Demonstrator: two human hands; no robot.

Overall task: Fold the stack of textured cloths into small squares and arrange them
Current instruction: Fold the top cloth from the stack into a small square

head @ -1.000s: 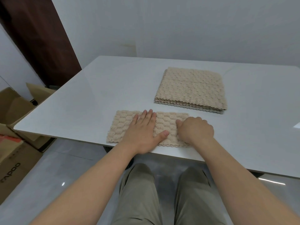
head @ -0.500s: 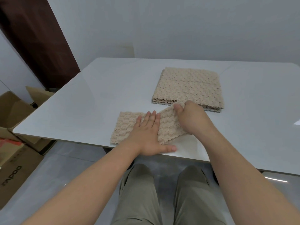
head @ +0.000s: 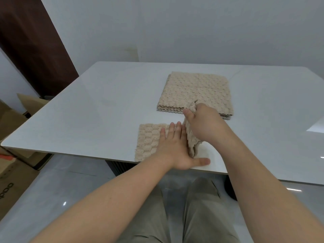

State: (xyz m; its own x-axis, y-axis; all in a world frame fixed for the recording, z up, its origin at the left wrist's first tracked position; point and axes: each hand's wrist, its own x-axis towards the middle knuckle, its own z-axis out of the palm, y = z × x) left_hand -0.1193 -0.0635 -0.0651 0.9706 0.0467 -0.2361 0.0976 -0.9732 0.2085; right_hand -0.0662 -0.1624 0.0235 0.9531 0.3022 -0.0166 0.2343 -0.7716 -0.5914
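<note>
Left hand is pressing flat, fingers straight and together, on the beige cloth at the counter's 6 o'clock edge. Right hand is holding the cloth's right end raised, fingers clamped (1 stack of cloths is lying at 1 o'clock).

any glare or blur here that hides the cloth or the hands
Head view: white glare patches sit on the glossy table at the far right, clear of the work; the wide lens bows the table edge and stretches the forearms; light is soft, shadows faint; the cloth, the stack, the left hand and right hand read clearly, weave visible.
</note>
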